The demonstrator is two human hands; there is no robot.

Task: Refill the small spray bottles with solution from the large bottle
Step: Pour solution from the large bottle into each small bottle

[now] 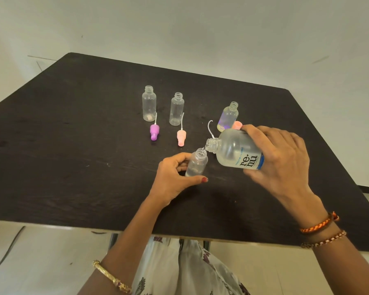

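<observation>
Large bottle (pixel 235 151) in right hand (pixel 279 158), tilted.

Large bottle (pixel 237 151) tilting in right hand (pixel 279 158), mouth touching small bottle (pixel 197 162) standing in left hand (pixel 175 177). Three uncapped small bottles (pixel 176 109) standing beyond both hands.

Just one view, head-mounted, looking forward and steeply down across the dark counter (pixel 73 145) from the near edge. Pretty close in, both forearms reaching into frame from the bottom. Wide-angle, so catching pale wall past the far edge and floor underneath.
</observation>
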